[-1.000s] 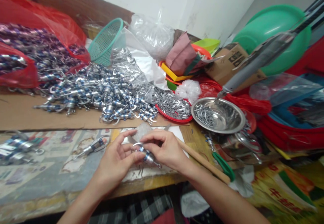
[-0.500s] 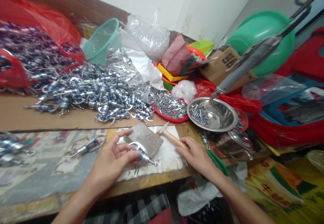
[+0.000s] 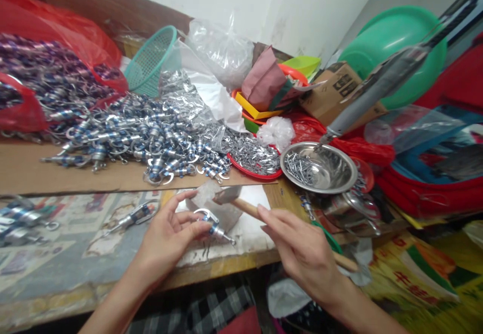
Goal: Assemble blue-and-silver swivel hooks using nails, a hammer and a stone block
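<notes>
My left hand (image 3: 168,233) pinches a small silver metal fitting with blue bands and a curved lever (image 3: 217,228) at the near side of a grey metal block (image 3: 231,218). In my right hand (image 3: 305,246) is a hammer by its wooden handle (image 3: 249,208). The hammer's metal head is raised over the far part of the block, a little above the held fitting. White paper (image 3: 260,238) lies under the block on the bench. Another such fitting (image 3: 132,217) rests left of my left hand.
A heap of similar fittings (image 3: 151,138) spreads across cardboard (image 3: 22,173) at the back. A red tray (image 3: 256,173) holds small metal strips, and a steel bowl (image 3: 341,168) holds pins. A grey tool (image 3: 362,97) slants above the bowl. Several fittings (image 3: 22,223) lie at far left.
My right hand has lifted the hammer off the bench side, and its head has swung left over the block. My left hand still holds the fitting, nearly unmoved.
</notes>
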The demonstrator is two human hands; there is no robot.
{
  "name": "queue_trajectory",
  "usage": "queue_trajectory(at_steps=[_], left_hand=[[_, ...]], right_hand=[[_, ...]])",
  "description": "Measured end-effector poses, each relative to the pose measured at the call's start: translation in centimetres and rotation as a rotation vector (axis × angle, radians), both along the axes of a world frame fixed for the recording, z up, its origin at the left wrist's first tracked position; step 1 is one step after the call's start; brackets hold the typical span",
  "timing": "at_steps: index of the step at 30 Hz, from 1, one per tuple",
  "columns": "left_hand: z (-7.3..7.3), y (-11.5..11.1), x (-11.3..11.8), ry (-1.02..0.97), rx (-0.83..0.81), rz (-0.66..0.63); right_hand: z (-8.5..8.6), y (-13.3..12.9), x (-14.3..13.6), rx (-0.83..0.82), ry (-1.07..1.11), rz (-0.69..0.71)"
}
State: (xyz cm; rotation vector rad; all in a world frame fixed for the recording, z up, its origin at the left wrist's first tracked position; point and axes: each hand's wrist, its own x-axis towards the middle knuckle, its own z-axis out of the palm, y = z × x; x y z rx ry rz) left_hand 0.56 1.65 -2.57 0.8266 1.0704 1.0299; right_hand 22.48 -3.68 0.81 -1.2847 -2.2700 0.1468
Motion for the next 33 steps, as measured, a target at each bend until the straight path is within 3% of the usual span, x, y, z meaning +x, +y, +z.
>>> queue_trajectory(at_steps=[3, 6, 9, 12, 14, 18, 23, 33], left_hand=[[-0.1, 0.0, 0.0, 0.000, 0.003, -0.003], [-0.1, 0.0, 0.0, 0.040, 0.000, -0.005], [0.2, 0.0, -0.2, 0.207, 0.046, -0.060], [0.5, 0.0, -0.8, 0.425, 0.201, -0.128], [0.6, 0.1, -1.0, 0.511, 0.336, -0.129], [0.5, 0.6, -1.0, 0.555, 0.526, -0.109], [0.7, 0.7, -0.6, 0.576, 0.530, -0.081], [0.8, 0.4, -0.2, 0.555, 0.473, -0.162]], right_hand=[[-0.3, 0.1, 0.1, -0.057, 0.017, -0.003], [-1.7, 1.5, 1.1, -0.188, 0.138, -0.146], [-3.5, 3.6, 2.7, -0.309, 0.263, -0.298], [-4.4, 5.6, 3.4, -0.481, 0.208, -0.254], [-4.2, 7.3, 3.1, -0.420, 0.057, -0.237], [-3.2, 12.6, 2.2, -0.145, -0.183, -0.360], [-3.4, 18.5, 2.2, -0.178, -0.316, -0.409], [-3.6, 18.7, 3.4, -0.253, -0.385, -0.279]])
